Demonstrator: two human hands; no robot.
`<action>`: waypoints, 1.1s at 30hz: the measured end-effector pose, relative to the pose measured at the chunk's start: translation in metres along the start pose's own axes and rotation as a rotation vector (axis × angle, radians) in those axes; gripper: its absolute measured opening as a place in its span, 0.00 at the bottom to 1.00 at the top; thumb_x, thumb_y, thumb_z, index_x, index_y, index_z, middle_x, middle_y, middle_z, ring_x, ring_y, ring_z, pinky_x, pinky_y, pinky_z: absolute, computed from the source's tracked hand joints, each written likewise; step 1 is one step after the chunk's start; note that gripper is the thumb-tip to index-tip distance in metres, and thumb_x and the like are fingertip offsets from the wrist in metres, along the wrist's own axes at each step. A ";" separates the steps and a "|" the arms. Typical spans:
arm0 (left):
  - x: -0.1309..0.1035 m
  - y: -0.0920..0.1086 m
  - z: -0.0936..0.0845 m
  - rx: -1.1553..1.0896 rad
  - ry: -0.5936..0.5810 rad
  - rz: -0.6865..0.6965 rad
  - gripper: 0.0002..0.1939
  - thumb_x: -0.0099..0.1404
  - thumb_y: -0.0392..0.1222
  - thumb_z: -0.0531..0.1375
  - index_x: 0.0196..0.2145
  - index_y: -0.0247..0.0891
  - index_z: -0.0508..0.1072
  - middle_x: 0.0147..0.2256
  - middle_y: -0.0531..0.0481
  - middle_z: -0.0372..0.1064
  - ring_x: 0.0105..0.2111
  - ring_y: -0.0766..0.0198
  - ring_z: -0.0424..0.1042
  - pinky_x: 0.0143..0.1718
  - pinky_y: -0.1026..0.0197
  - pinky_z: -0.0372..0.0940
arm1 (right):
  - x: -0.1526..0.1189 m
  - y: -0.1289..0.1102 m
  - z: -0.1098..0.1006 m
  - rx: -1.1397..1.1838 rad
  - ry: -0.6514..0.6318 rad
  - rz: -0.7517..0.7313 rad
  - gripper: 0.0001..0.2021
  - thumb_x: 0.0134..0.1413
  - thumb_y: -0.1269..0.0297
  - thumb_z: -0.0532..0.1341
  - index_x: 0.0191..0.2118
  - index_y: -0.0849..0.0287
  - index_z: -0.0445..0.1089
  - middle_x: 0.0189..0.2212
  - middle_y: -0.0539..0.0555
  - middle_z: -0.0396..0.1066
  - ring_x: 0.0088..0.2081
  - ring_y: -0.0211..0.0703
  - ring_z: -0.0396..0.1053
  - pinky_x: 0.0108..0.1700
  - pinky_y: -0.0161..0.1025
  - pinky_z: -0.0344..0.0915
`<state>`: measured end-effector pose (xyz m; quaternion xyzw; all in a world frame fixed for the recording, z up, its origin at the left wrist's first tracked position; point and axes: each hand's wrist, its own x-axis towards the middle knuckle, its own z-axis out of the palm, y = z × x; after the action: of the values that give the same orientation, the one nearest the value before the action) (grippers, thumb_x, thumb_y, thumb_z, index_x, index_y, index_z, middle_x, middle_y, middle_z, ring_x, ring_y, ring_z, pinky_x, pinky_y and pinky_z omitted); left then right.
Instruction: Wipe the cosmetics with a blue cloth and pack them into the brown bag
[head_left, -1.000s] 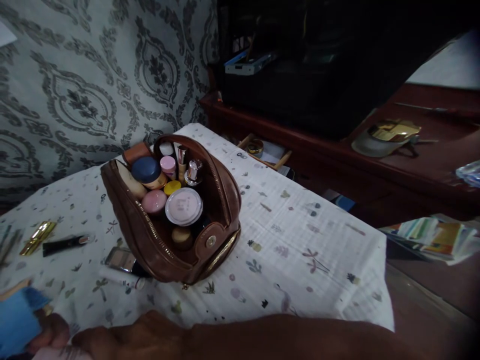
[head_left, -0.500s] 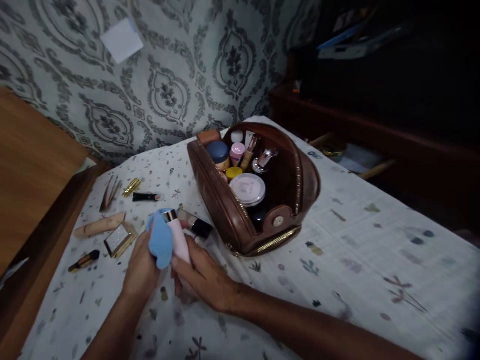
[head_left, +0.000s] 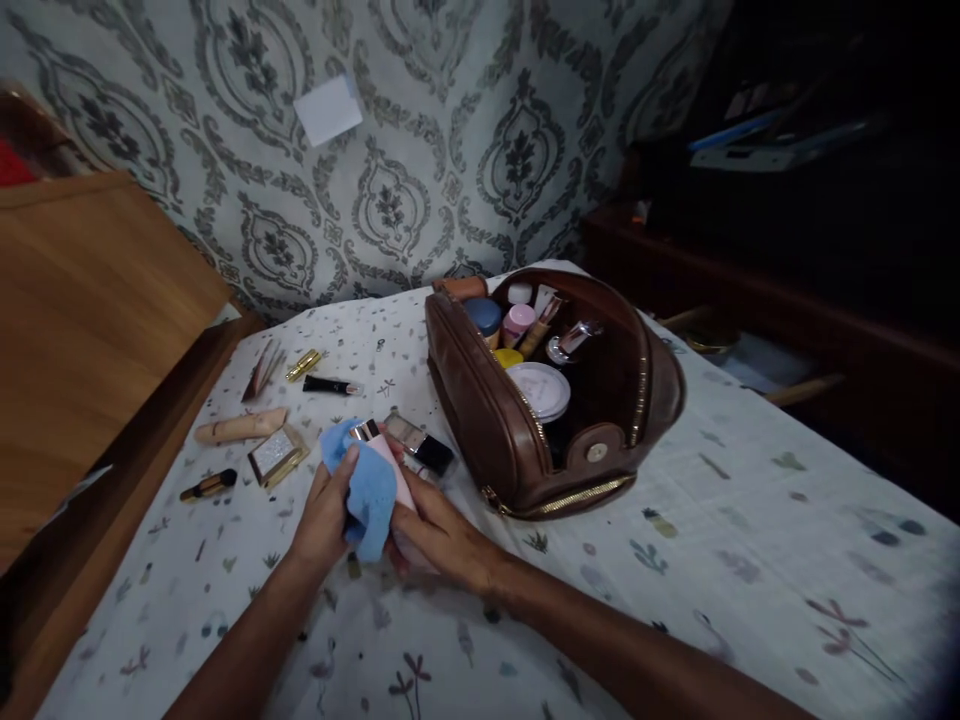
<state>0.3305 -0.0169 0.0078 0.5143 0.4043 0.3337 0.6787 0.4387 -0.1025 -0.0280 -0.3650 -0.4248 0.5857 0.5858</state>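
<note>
My left hand (head_left: 322, 518) is closed on a light blue cloth (head_left: 372, 500), its thumb pressing the fabric against a pale pink tube (head_left: 393, 468) with a shiny metallic band near the top. Wrapped around the tube's lower part is my right hand (head_left: 448, 532), which keeps it tilted. The cloth covers much of the tube's left side. Just beyond the hands lies a small palette with a black end (head_left: 435, 455). To the right stands an open brown cosmetic bag (head_left: 480, 430) holding a round white compact (head_left: 540, 388), a blue-lidded jar (head_left: 484, 315) and other cosmetics.
Left of my hands lie a glittery gold-edged compact (head_left: 276, 455), a beige tube (head_left: 241, 427), a short brush (head_left: 208, 486), a black tube (head_left: 332, 386) and a gold lipstick (head_left: 303, 365). A wooden panel (head_left: 97, 330) borders the left side; an open drawer (head_left: 750, 360) sits at right.
The view has swung left, so everything sits farther right. My left hand has brought the blue cloth over the pink tube, with the thumb now on top. My right hand still grips the tube.
</note>
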 end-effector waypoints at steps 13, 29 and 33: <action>0.001 -0.002 -0.039 0.176 -0.089 0.243 0.25 0.61 0.63 0.61 0.42 0.38 0.75 0.31 0.50 0.72 0.27 0.64 0.68 0.29 0.62 0.65 | -0.001 -0.001 -0.002 0.262 -0.209 0.303 0.28 0.50 0.35 0.61 0.37 0.59 0.63 0.17 0.46 0.66 0.13 0.32 0.58 0.15 0.30 0.52; -0.004 0.008 -0.045 0.483 0.069 0.413 0.23 0.64 0.62 0.58 0.27 0.38 0.71 0.23 0.53 0.63 0.27 0.63 0.63 0.30 0.62 0.61 | -0.007 -0.007 0.003 -0.726 -0.035 -0.066 0.16 0.68 0.50 0.49 0.38 0.56 0.63 0.22 0.47 0.63 0.26 0.40 0.63 0.32 0.38 0.57; -0.001 0.006 -0.048 0.398 0.024 0.395 0.22 0.64 0.61 0.58 0.32 0.37 0.74 0.27 0.52 0.67 0.29 0.64 0.65 0.31 0.64 0.62 | -0.004 -0.002 0.001 -0.583 0.032 -0.070 0.17 0.65 0.48 0.54 0.47 0.56 0.62 0.27 0.47 0.66 0.27 0.39 0.65 0.32 0.38 0.61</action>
<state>0.2867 0.0043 0.0069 0.7025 0.3617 0.3796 0.4812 0.4390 -0.1071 -0.0261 -0.5121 -0.5781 0.4128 0.4827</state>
